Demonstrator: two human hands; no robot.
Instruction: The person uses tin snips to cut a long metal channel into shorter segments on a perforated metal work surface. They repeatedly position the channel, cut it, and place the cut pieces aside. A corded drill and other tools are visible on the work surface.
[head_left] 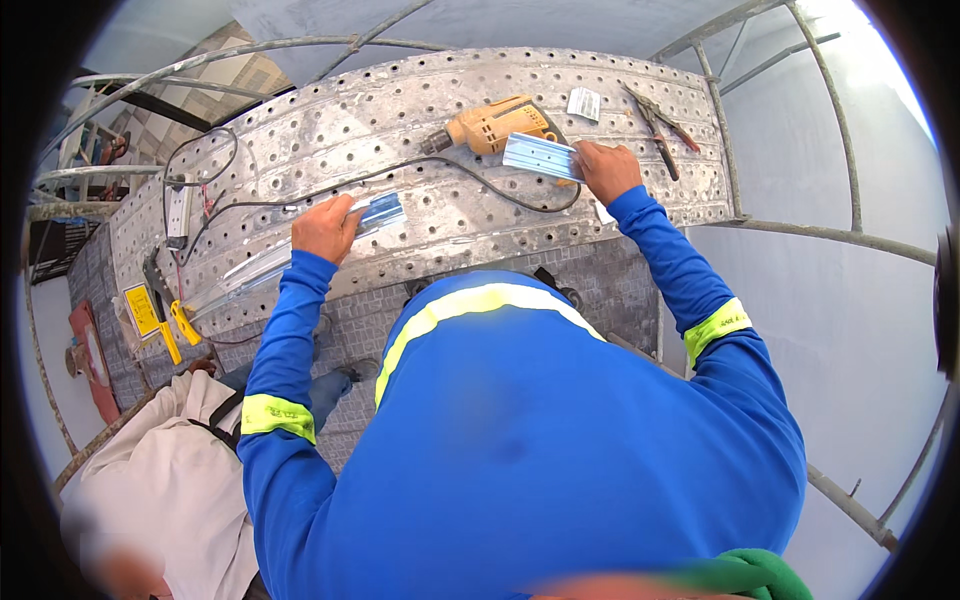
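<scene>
My left hand (325,228) is closed around a long, shiny metal channel (383,212), which slants from the platform's front left up past my fingers. My right hand (607,172) grips the right end of a short, ribbed metal channel piece (538,156), raised a little off the perforated metal platform (450,235). Just behind that piece lies a yellow power drill (495,124), its chuck toward the left. A black cable (375,173) winds across the platform between my hands. Beyond my right hand rest metal cutting snips (655,130) with dark and red handles.
A small white packet (584,104) lies beside the drill. At the left are a white power strip (178,212), yellow-handled snips (172,318) and a yellow card (142,310). Scaffold tubes (840,235) surround the platform. A co-worker in a beige shirt (175,460) is close at my lower left.
</scene>
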